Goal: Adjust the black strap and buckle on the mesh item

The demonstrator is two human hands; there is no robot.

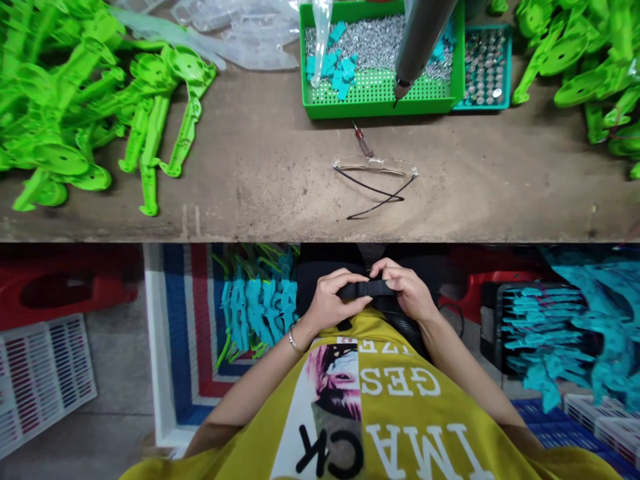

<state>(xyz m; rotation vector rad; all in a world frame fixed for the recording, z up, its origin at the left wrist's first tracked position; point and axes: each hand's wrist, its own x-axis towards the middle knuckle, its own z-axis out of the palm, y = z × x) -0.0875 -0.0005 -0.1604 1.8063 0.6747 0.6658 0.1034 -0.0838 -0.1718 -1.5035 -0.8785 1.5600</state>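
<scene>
Black strap (367, 289): in lap, below near counter (260, 173) edge, long axis left to right, bridging both hands. Left hand (331, 301) curled around left end; right hand (411, 291) pinching right end. Farther: safety glasses (375, 167), green tray (380, 101).

From here I see a worn workbench (260, 180). A heap of green plastic parts (75, 100) covers its left end, and more green parts (585, 60) lie at the right. At the back stands a green tray (380, 110) with screws (375, 40) and small blue pieces (340, 70), and touching its right side is a smaller teal tray (509, 67) of metal bits. A grey tool (423, 40) hangs over the green tray. Clear glasses (375, 170) lie just in front, a small screwdriver (363, 142) beside them. Under the bench I make out teal parts (260, 300) in a striped bag, a red stool (65, 287) and a white crate (40, 373).
</scene>
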